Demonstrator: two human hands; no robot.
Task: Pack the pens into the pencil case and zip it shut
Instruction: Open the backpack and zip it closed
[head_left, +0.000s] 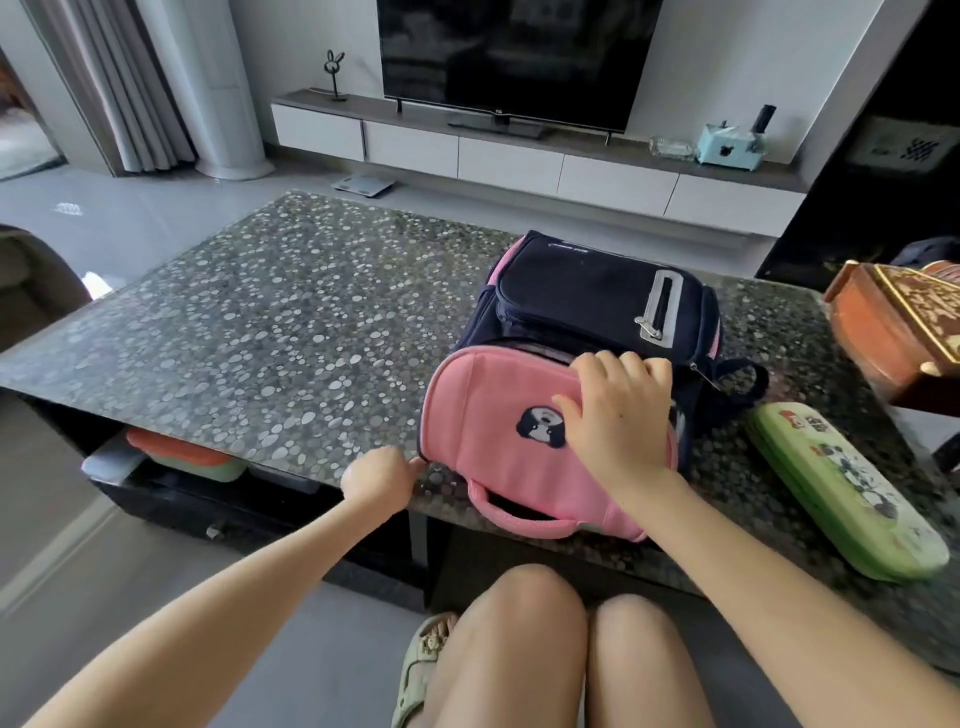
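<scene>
Your left hand (382, 480), at lower centre of the frame, has its fingers curled tight against the left edge of the backpack (478, 415), seemingly pinching something small there. It may be a zip pull, but the fingers hide it. Your right hand (618, 415) lies across the pink front flap, thumb spread on the fabric and fingertips hooked over the flap's upper rim.

The backpack lies flat at the near side of the table (260, 312), its pink carry handle right at the near edge above your knees. A hard tug from the left hand could drag the whole bag toward you and off that edge. The right hand's downward hold is the only thing pinning it.

The green pencil case (841, 499) lies at lower right, well apart from both hands and close to the table's near edge. It looks closed, though its zip cannot be made out. Your right forearm passes just beside it, so a wide elbow swing could knock it to the floor.

No pens show anywhere. If they are inside the bag, they could spill and roll across the table when the flap opens. A wooden box (893, 332) at the right edge narrows the room on that side.
</scene>
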